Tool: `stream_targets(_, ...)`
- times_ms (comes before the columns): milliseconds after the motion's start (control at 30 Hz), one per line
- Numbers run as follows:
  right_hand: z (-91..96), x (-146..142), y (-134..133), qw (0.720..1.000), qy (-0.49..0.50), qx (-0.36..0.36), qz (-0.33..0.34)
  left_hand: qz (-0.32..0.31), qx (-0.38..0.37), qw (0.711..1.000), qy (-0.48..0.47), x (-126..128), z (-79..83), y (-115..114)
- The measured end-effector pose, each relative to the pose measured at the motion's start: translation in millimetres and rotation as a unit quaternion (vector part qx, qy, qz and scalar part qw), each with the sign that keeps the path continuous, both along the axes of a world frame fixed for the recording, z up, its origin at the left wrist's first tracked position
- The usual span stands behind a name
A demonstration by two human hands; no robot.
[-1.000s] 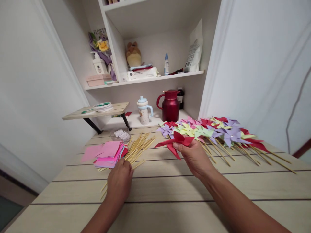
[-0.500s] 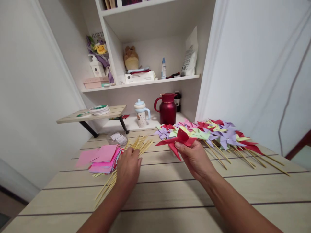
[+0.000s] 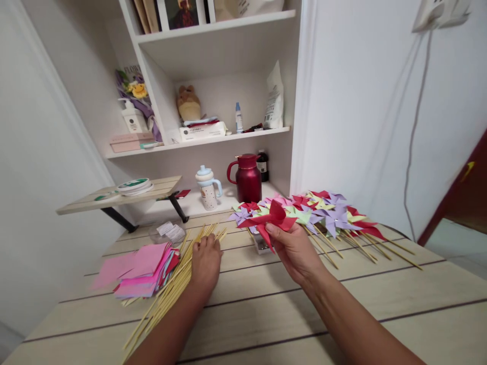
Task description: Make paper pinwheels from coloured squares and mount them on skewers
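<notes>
My right hand [image 3: 299, 248] pinches a red paper pinwheel [image 3: 276, 215] between thumb and fingers, above the table. It shows no stick. My left hand [image 3: 206, 263] lies at the right side of a loose bundle of thin bamboo sticks [image 3: 177, 281], fingers curled down onto them; its fingertips are partly hidden. Left of the sticks is a stack of pink and other coloured paper squares [image 3: 142, 266]. Behind my right hand, finished pinwheels on sticks [image 3: 335, 218] lie in a pile of red, purple, green, yellow and pink. A small clear box [image 3: 262, 245] is partly covered by the red pinwheel.
A clear dish with white packets [image 3: 171, 232] sits behind the paper. At the back left stands a small raised shelf [image 3: 163, 186] with tape rolls [image 3: 135, 186]. A lidded cup [image 3: 208, 190] and a red jug [image 3: 248, 180] stand at the back, under the shelves [image 3: 205, 139].
The view has turned to the right and the scene has shifted left. My left hand has slid toward the right edge of the sticks, baring more of the bundle. My right hand still holds the pinwheel.
</notes>
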State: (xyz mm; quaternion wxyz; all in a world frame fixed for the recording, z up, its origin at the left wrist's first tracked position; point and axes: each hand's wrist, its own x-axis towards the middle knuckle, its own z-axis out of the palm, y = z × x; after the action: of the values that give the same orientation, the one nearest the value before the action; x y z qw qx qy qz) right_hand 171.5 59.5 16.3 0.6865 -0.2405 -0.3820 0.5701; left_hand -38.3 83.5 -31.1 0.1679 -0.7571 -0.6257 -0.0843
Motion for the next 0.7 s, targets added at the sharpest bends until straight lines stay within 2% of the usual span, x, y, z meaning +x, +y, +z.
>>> stream_targets(233,0.3,1,0,0.999,0.029,0.006,0.016,0.004,0.01,1.0,-0.009,1,3.0,-14)
stream_targets(367,1.3,0,-1,0.999,0.04,0.004,0.028,0.019,0.03,0.999,-0.013,3,4.6,-12)
stream_targets(567,4.7,3,-2,0.998,0.044,0.003,0.038,0.004,0.007,1.0,-0.004,11,-2.8,-12)
stream_targets(700,7.1,5,-1,0.998,0.049,0.002,0.03,0.002,0.01,1.0,-0.001,12,2.4,-14)
